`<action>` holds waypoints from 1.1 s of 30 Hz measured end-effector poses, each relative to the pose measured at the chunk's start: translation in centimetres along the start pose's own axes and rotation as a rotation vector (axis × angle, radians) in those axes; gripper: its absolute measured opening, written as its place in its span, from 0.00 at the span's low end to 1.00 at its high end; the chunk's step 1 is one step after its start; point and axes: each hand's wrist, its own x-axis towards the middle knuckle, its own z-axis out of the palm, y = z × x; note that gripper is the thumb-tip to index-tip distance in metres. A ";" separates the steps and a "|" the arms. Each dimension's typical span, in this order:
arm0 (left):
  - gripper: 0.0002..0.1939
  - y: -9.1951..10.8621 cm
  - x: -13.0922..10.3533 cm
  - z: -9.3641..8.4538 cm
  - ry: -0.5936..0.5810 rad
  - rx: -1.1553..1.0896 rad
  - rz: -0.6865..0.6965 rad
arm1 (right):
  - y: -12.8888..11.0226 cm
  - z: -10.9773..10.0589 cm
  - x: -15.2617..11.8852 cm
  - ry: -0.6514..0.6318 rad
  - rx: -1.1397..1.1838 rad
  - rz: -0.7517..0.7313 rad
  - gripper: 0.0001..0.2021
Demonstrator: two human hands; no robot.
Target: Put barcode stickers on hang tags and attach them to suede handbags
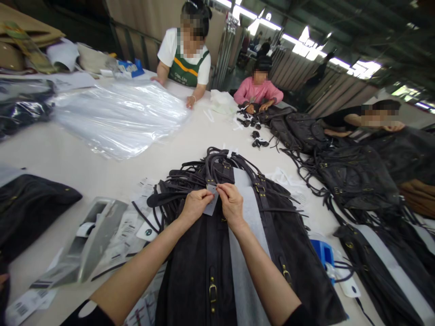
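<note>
A black handbag (190,267) with brass buckles lies flat before me, a grey paper strip (246,217) running down its front. My left hand (197,203) pinches a grey hang tag (211,207) near the base of the handles (217,158). Fingers of my right hand (231,201) are closed together at the tag's upper right corner; whatever they pinch, perhaps a thin string, is too small to make out. White wrap (232,154) binds the top of the handles. Dark straps (170,185) fan out left of the bag.
Clear plastic bags (125,113) lie at the far left. A grey tape dispenser (95,240) and printed labels (125,231) are left of the bag. More black bags (360,176) are piled right. A blue dispenser (322,256) stands close by. Co-workers (185,68) sit or stand across the table.
</note>
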 end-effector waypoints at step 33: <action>0.09 -1.5 -0.5 0.4 0.148 -0.112 -0.004 | 0.7 0.4 0.1 -0.238 0.545 0.586 0.10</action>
